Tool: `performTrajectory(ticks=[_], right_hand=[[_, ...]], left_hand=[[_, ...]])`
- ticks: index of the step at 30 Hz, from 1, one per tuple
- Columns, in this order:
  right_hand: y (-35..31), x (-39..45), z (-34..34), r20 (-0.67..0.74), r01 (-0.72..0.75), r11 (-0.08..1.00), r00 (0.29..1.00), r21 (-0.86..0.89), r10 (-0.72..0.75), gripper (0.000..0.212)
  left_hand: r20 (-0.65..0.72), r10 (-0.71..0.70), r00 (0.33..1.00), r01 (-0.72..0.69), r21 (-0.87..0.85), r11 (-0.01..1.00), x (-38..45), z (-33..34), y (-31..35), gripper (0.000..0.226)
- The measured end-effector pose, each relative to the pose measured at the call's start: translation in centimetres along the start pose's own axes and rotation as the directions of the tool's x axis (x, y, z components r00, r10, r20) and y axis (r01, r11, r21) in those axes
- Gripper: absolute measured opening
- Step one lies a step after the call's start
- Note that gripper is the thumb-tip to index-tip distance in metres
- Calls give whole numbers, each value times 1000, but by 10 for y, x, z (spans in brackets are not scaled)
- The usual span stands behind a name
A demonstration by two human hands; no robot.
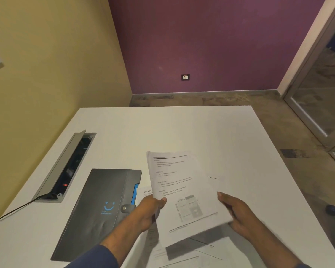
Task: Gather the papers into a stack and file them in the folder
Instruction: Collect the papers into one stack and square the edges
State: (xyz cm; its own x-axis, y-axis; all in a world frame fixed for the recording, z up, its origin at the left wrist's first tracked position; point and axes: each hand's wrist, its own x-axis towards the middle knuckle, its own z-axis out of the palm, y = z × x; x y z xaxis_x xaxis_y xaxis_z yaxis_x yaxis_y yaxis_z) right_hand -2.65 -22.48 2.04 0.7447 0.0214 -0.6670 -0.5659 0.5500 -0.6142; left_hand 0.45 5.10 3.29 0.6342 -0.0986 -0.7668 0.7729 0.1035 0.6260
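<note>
Spreading across the lower part of the view, the white table (pixel 182 128) is carrying everything here: a dark grey folder (pixel 97 209) is lying at the left, a recessed power tray (pixel 66 167) with its lid tipped up is sitting further left with a black cable (pixel 14 209) trailing from it, and loose sheets on the table (pixel 197 252) are lying nearest the camera, partly in shadow. Above them, a lifted bundle of papers (pixel 182 194) is hanging clear of the tabletop between both hands.

The left hand (pixel 149 211) is pinching the bundle's left edge, thumb on top and fingers curled beneath. The right hand (pixel 238 213) is gripping the right edge, fingers wrapped under it.

Judging the risks: the bundle is looking uneven, with a second sheet's edge showing past the right side of the top page, so a page could be slipping out or creasing when the stack is tapped square. The sheets below are not yet gathered, and one is partly tucked beside the folder, so it could be getting missed. The folder is appearing closed, its snap tab (pixel 126 208) lying across the front edge, so it will need opening with a hand that is currently busy.

As for contents, something blue is showing at the folder's right edge; whether it is holding paper I cannot tell
</note>
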Motion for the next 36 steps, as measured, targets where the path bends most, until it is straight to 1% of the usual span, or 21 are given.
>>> performTrajectory(ticks=[3, 5, 8, 12, 14, 17, 18, 19, 21, 24, 25, 27, 28, 31, 34, 36], right_hand=[[-1, 4, -2, 44, -73, 984, 996, -163, 81, 39], [5, 4, 0, 53, -96, 956, 992, -277, 115, 29], [16, 8, -2, -19, -69, 925, 998, -373, 66, 26], [17, 6, -14, -59, -43, 924, 998, -380, 22, 27], [15, 4, -23, -91, -28, 928, 996, -371, -6, 27], [9, 3, -40, -163, -2, 941, 985, -339, -57, 26], [7, 1, -45, -187, 3, 946, 980, -325, -67, 26], [5, 0, -50, -202, 9, 952, 977, -306, -74, 27], [1, -3, -60, -227, 21, 964, 970, -266, -83, 28], [-2, -7, -71, -271, 32, 975, 958, -219, -92, 32], [-2, -8, -75, -289, 32, 976, 953, -215, -95, 33], [-2, -11, -81, -312, 31, 976, 945, -214, -98, 35], [-1, -12, -83, -315, 29, 977, 944, -210, -95, 34], [-1, -17, -87, -312, 41, 980, 945, -195, -101, 30], [0, -18, -89, -310, 53, 980, 944, -191, -111, 29], [0, -17, -89, -312, 50, 979, 944, -197, -111, 30]], left_hand=[[71, -18, 997, 9, 119, 993, 2, -5, 1, 33], [94, -16, 995, 1, 155, 988, 0, -1, 1, 29], [56, 28, 998, -42, 269, 962, -3, 7, 0, 23], [18, 75, 997, -77, 336, 939, 3, 15, -4, 23], [-23, 104, 994, -89, 355, 930, 11, 19, -7, 11], [-133, 140, 981, -81, 374, 924, 26, 22, -18, 11], [-182, 170, 968, -79, 422, 903, 32, 22, -22, 10], [-215, 222, 951, -87, 501, 861, 38, 22, -26, 10], [-208, 323, 923, -104, 674, 731, 44, 25, -32, 10], [-148, 396, 906, -114, 816, 567, 53, 34, -39, 29], [-144, 413, 899, -91, 863, 498, 56, 37, -40, 34], [-175, 420, 891, 19, 937, 349, 58, 44, -44, 39], [-205, 407, 890, 66, 942, 329, 58, 47, -46, 40], [-253, 374, 892, 100, 918, 383, 62, 54, -50, 39], [-259, 374, 891, 57, 880, 472, 66, 55, -48, 22], [-268, 379, 886, 19, 837, 547, 65, 52, -46, 20]])
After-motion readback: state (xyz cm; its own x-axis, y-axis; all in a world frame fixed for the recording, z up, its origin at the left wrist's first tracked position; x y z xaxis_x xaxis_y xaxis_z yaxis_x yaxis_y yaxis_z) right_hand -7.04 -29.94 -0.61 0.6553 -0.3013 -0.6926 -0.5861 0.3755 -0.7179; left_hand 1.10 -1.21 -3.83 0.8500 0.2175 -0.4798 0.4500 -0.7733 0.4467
